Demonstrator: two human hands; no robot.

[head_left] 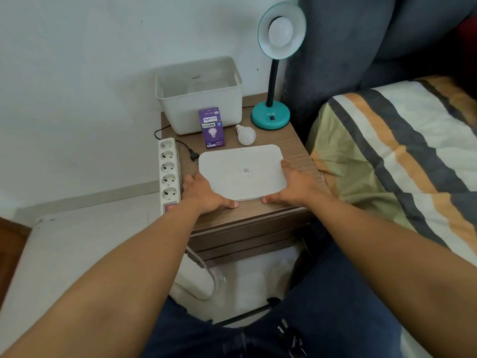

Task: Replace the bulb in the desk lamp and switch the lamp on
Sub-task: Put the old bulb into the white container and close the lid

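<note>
A teal desk lamp (271, 116) stands at the back right of the wooden nightstand (296, 151), its shade tilted toward me with a white bulb (280, 31) seated in it. A loose white bulb (246, 135) lies on its side in front of the lamp's base. Beside it stands a purple bulb box (213, 130). A flat white lid (242, 171) rests on the nightstand's front. My left hand (204, 193) grips the lid's left near corner and my right hand (296, 186) grips its right edge. The lamp's black plug (192, 154) lies unplugged on the nightstand.
An open white bin (198, 109) sits at the back left against the wall. A white power strip (169, 174) with several sockets lies along the nightstand's left edge. A bed with a striped blanket (400, 151) and dark headboard borders the right side.
</note>
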